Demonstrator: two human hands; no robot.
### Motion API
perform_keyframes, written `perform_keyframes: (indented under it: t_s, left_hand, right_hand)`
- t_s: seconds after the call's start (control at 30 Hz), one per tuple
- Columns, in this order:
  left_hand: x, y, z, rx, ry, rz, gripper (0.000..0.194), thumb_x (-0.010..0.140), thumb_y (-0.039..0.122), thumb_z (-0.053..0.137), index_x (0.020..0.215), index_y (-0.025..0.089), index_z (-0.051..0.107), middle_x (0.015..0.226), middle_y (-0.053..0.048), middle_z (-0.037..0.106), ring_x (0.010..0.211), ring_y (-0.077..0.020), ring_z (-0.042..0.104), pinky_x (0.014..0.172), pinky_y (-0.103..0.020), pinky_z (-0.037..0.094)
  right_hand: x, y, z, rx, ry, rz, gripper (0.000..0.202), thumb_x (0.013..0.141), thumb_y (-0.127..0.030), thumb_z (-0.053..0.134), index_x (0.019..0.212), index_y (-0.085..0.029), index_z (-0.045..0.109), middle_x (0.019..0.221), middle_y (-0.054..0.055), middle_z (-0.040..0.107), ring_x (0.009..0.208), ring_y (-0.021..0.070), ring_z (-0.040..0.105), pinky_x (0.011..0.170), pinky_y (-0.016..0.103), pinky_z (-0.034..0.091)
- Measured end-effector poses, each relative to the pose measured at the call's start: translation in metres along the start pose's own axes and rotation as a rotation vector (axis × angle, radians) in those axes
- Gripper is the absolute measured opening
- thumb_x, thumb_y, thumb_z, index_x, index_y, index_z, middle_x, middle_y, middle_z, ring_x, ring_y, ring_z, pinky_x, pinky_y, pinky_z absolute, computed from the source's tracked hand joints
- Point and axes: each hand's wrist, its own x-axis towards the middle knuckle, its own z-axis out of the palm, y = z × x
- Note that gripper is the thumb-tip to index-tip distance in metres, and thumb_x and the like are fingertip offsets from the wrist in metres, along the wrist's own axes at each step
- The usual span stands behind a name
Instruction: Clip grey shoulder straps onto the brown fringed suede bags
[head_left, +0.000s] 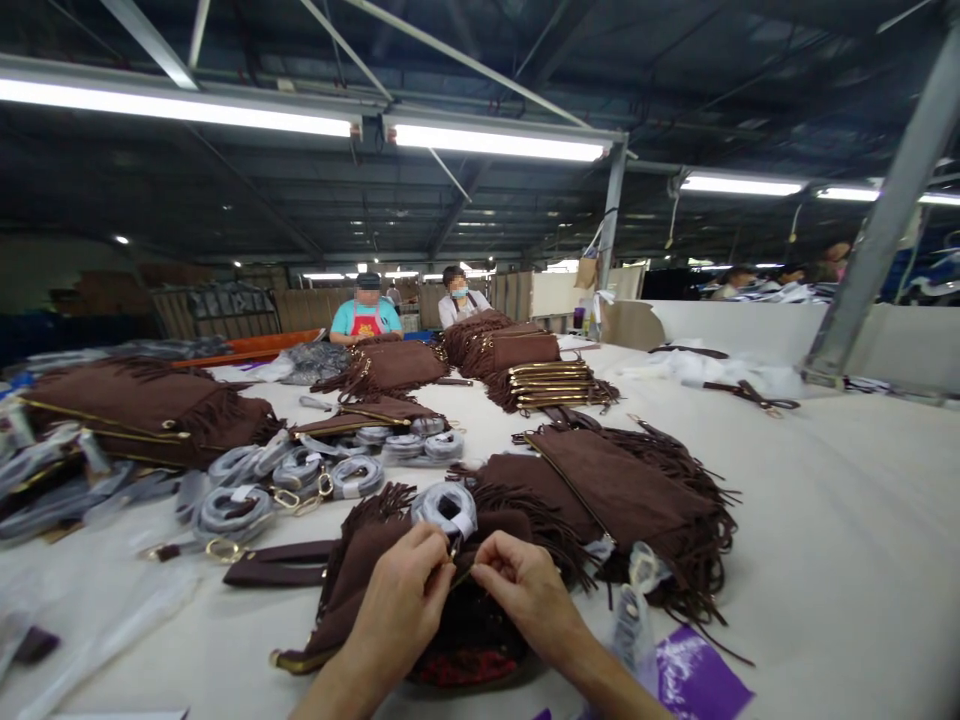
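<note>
A brown suede fringed bag lies open in front of me on the white table. My left hand and my right hand meet over its mouth, fingers pinched on a small metal piece at the bag's zipper edge. A coiled strap wrapped in grey foam rests on the bag just beyond my fingertips. The bag's dark red lining shows below my hands.
A stack of finished fringed bags lies to the right, more piles left and farther back. Several wrapped strap coils lie on the left. A purple tag sits at the near right. Two people sit at the far end.
</note>
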Motion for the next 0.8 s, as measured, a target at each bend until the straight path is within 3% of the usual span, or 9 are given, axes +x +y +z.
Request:
perform_keyframes:
  t_s: [0.13,0.23,0.4,0.47,0.53,0.63,0.7,0.8]
  left_hand:
    - [-0.001,0.002,0.000,0.033,-0.104,0.031,0.020,0.086,0.016,0.046,0.068,0.019,0.053,0.082,-0.006,0.062,0.081,-0.0198,0.058,0.072,-0.029,0.043]
    - [0.000,0.008,-0.011,-0.026,-0.167,0.034,0.020,0.087,0.020,0.051,0.071,0.018,0.061,0.083,-0.006,0.064,0.083,-0.0196,0.059,0.075,-0.028,0.044]
    - [0.006,0.007,-0.031,-0.272,-0.232,0.004,0.025,0.086,0.014,0.048,0.080,0.019,0.071,0.086,-0.003,0.068,0.081,-0.0149,0.062,0.076,-0.022,0.045]
    - [0.008,0.004,-0.031,-0.284,-0.218,0.002,0.024,0.085,0.014,0.049,0.081,0.019,0.072,0.085,-0.003,0.069,0.081,-0.0149,0.063,0.075,-0.022,0.046]
    - [0.009,0.002,-0.028,-0.196,-0.174,0.017,0.025,0.086,0.015,0.049,0.076,0.019,0.071,0.081,-0.003,0.068,0.077,-0.0149,0.062,0.071,-0.022,0.045]
    - [0.010,0.002,-0.024,0.021,-0.133,0.043,0.029,0.089,0.015,0.043,0.078,0.019,0.069,0.078,-0.004,0.065,0.072,-0.0155,0.060,0.067,-0.024,0.042]
    - [0.009,0.004,-0.025,0.185,-0.162,0.038,0.028,0.089,0.013,0.041,0.084,0.020,0.068,0.077,-0.004,0.063,0.072,-0.0167,0.059,0.066,-0.025,0.041]
    - [0.008,0.007,-0.027,0.420,-0.245,-0.014,0.024,0.085,0.009,0.045,0.080,0.021,0.065,0.080,-0.006,0.063,0.076,-0.0199,0.058,0.067,-0.028,0.041]
  right_hand:
    - [-0.001,-0.001,0.002,-0.005,-0.019,-0.025,0.013,0.078,-0.026,0.057,0.067,-0.019,0.058,0.055,-0.005,0.049,0.052,0.0120,0.043,0.050,0.023,0.031]
    - [-0.001,0.001,0.002,0.048,-0.017,-0.036,0.013,0.078,-0.027,0.059,0.068,-0.018,0.058,0.056,-0.006,0.049,0.051,0.0110,0.042,0.048,0.022,0.030]
    - [0.000,0.007,-0.004,0.388,-0.055,0.116,0.034,0.075,-0.050,0.073,0.075,-0.019,0.058,0.051,-0.009,0.046,0.036,0.0068,0.034,0.034,0.018,0.026]
    - [0.000,0.006,-0.010,0.497,-0.088,0.186,0.041,0.068,-0.053,0.080,0.074,-0.017,0.060,0.052,-0.007,0.052,0.039,0.0073,0.042,0.037,0.017,0.036]
    - [-0.001,0.002,-0.016,0.592,-0.107,0.239,0.043,0.065,-0.052,0.084,0.074,-0.016,0.064,0.061,-0.002,0.062,0.048,0.0096,0.054,0.047,0.019,0.048]
    - [-0.004,-0.006,-0.024,0.770,-0.138,0.266,0.044,0.072,-0.055,0.080,0.082,-0.014,0.069,0.077,0.006,0.070,0.065,0.0142,0.066,0.062,0.024,0.055]
    - [-0.006,-0.008,-0.030,0.890,-0.175,0.247,0.049,0.075,-0.059,0.077,0.094,-0.014,0.071,0.091,0.011,0.072,0.082,0.0195,0.069,0.074,0.029,0.056]
    - [-0.008,-0.005,-0.037,0.915,-0.141,0.217,0.051,0.068,-0.050,0.086,0.102,-0.016,0.071,0.101,0.012,0.071,0.097,0.0242,0.068,0.085,0.033,0.054]
